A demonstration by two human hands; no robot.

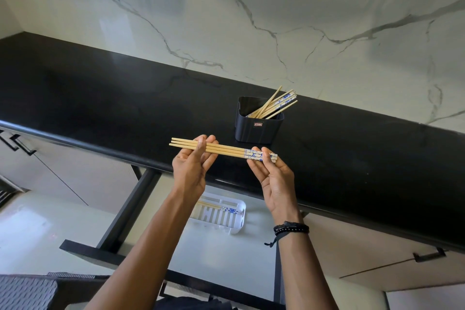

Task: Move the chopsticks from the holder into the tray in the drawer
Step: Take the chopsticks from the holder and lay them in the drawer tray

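The left hand (193, 158) and right hand (274, 178) are raised palm-up with forearms stretched forward, and together they hold one bundle of chopsticks (226, 150) level. The left hand has its thumb laid over the plain wooden ends and its fingers curled beneath. The right hand pinches the blue-patterned ends between thumb and fingertips. Three stick ends show at the left, and a fourth cannot be ruled out. A black bracelet (292, 229) circles the right wrist.

The bundle hangs over the front edge of the black tabletop (100, 98), crosswise to it. Just behind it, near that edge, stands one black holder (259, 131). The remaining chopsticks (274, 104), roughly six, lean out of it toward its right rear corner.

Below the front edge one drawer (130, 209) stands open. One white tray (241, 219) lies in it, with patterned chopsticks (221, 207) inside. The left forearm partly hides them, so their number is unclear. A veined marble wall (251, 7) rises behind the tabletop.
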